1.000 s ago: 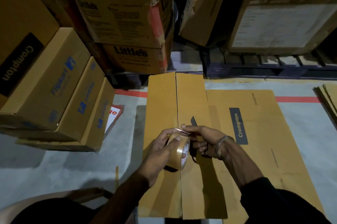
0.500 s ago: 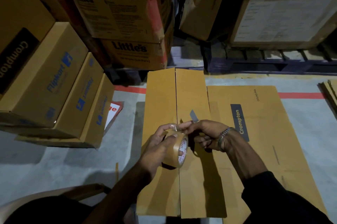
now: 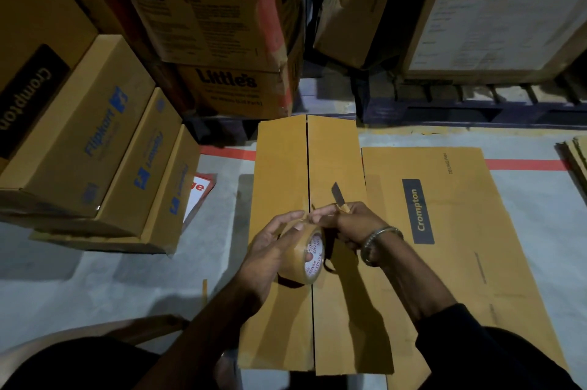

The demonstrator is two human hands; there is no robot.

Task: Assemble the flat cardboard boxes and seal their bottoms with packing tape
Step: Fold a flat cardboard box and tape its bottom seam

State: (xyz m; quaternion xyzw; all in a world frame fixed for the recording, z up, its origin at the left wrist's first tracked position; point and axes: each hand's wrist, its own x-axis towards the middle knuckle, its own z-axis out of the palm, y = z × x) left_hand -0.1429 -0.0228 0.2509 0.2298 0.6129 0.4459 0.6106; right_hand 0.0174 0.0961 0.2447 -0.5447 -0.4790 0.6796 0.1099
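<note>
- Box (image 3: 286,262) stands on the floor, bottom flaps shut, seam untaped.
- Left hand (image 3: 270,249) grips tape roll (image 3: 305,254); right hand (image 3: 352,224) pinches its end, holding a cutter (image 3: 337,195).
- Advice: start tape beyond the edge, centred on seam.

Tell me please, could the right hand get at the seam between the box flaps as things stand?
Probably yes: the right hand, holding a cutter, hovers beside the bare seam.

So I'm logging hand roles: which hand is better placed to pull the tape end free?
Right hand: its fingers pinch at the tape roll's top edge, while the left hand grips the roll.
</note>
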